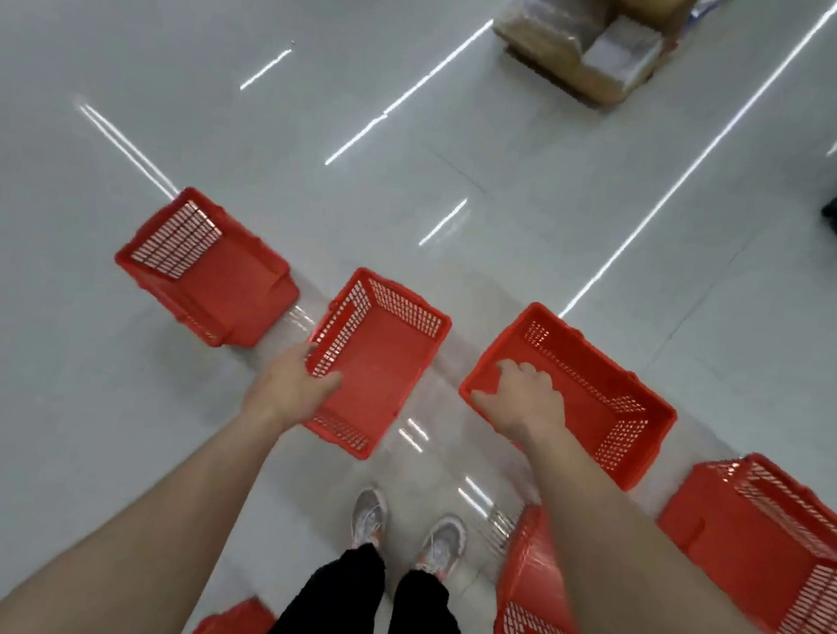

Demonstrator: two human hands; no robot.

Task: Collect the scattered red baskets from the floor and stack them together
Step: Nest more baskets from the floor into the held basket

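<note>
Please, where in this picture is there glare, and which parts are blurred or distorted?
Head view: long white streaks of lamp glare cross the glossy floor; the cardboard boxes at the top are smeared by blur; the centre basket in the left hand and the right basket in the right hand are sharper; the wide lens stretches the forearms near the bottom edge.

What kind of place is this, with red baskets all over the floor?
Likely a shop or stockroom: red baskets lie on a glossy tiled floor, and open cardboard boxes sit farther off.
</note>
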